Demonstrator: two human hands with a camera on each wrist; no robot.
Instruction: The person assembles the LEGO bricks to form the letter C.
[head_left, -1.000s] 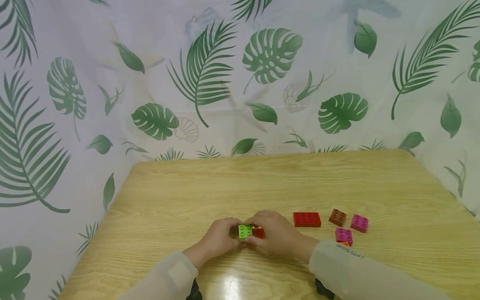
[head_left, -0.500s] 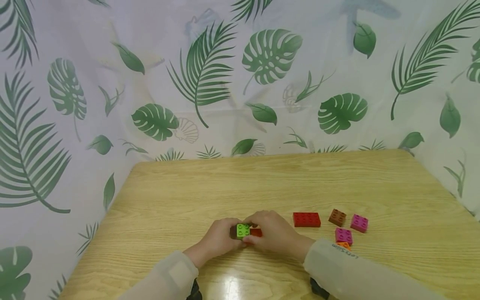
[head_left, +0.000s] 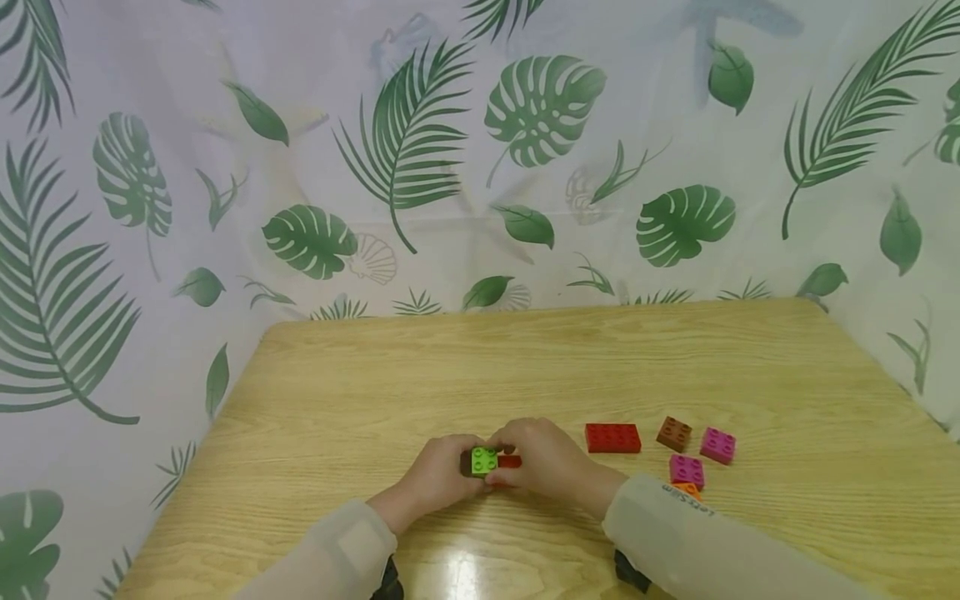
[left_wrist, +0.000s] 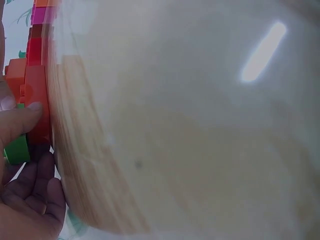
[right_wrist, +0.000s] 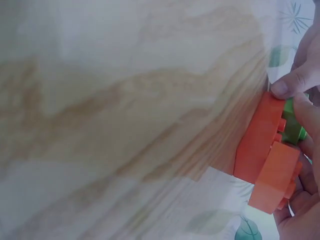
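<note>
Head view shows the left hand [head_left: 442,475] gripping a long red plastic brick [right_wrist: 257,137] on the wood-grain table [head_left: 420,375]. The right hand [head_left: 547,467] pinches a square lime-green plastic brick [head_left: 484,461] at its studded top.

Draped workspace, leafy backdrop [head_left: 480,187], wood-grain table [head_left: 465,375]

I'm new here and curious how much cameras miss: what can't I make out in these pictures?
Head view: near part of the small orange plastic brick, hidden by the right pale fabric sleeve.
Head view: dark lettering on that sleeve, too small to read surely.
Right wrist view: part of the lime-green square plastic brick, covered by fingers.
Left wrist view: yellowish wood-grain tabletop, blurred.
</note>
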